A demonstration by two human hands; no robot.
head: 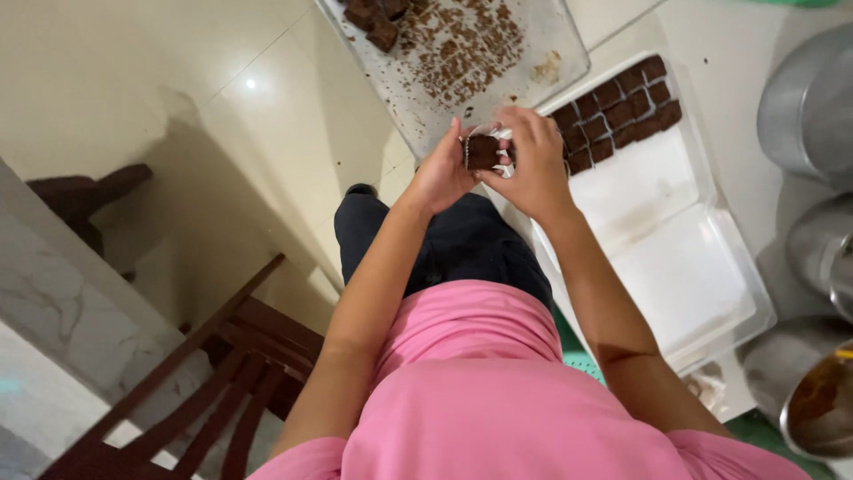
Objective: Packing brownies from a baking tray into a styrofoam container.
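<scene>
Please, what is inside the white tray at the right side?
Inside the white tray, brown square pieces lie in rows at its far end; the rest is bare. The right hand covers the rows' left end.

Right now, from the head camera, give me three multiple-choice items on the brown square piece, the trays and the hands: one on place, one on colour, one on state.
1. Where is the brown square piece?
A. between both hands
B. on the chair
C. on the floor

2. What colour is the box holding rows of pieces?
A. red
B. white
C. black

3. How is the metal tray?
A. stacked full
B. covered by a lid
C. mostly crumbs, few pieces left

Answers: 1 A, the left hand and right hand pinch it. 2 B, its bare floor is white. 3 C, crumbs cover it, with pieces only at one corner.
</scene>
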